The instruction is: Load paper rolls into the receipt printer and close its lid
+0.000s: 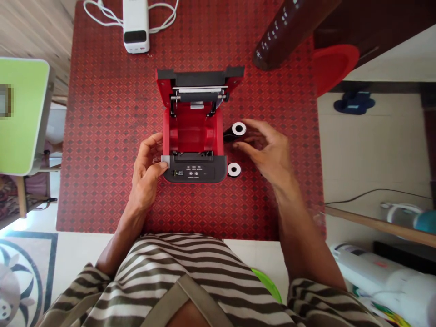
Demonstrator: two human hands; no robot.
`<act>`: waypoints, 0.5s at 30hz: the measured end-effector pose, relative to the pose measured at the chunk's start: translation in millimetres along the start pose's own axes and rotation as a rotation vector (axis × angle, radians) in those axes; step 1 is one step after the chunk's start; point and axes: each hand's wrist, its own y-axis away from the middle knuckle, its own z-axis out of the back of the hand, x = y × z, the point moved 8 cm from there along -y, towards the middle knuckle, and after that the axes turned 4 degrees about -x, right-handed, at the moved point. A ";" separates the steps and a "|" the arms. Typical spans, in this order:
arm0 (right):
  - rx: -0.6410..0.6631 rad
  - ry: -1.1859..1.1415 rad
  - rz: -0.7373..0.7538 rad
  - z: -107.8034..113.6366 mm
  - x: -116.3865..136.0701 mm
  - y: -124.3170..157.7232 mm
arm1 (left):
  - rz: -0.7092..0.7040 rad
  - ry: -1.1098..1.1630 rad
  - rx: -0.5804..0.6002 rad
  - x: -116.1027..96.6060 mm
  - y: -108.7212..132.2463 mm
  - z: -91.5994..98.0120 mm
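From the red printer [195, 170], the tabletop [102, 113] gives wide room at 10 o'clock and a strip at 6. The raised lid [200, 79] bars 12; the bay [190, 138] admits entry from above. Left grip [146, 175] crowds 8; right grip [274, 152] and upper roll [244, 129] obstruct 3, lower roll [238, 170] 4, dark bottle [272, 45] 1.

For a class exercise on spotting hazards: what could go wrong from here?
The raised lid of the printer might drop on anyone reaching in. The upper roll, at the right hand, could slip if gripped loosely. The lower roll, close beside the printer, might get knocked aside.
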 end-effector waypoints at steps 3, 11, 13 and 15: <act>0.019 0.042 0.047 -17.7 -4.1 -7.4 | 0.002 -0.012 0.003 -0.1 1.0 -1.2; -0.054 0.025 0.043 9.9 35.8 -4.1 | 0.027 0.033 0.006 1.9 2.3 -3.8; -0.115 0.045 0.096 40.3 69.4 4.6 | 0.036 0.024 -0.004 2.9 2.9 -4.0; -0.147 0.091 0.185 68.2 112.2 17.3 | 0.040 0.024 0.004 3.7 3.0 -5.3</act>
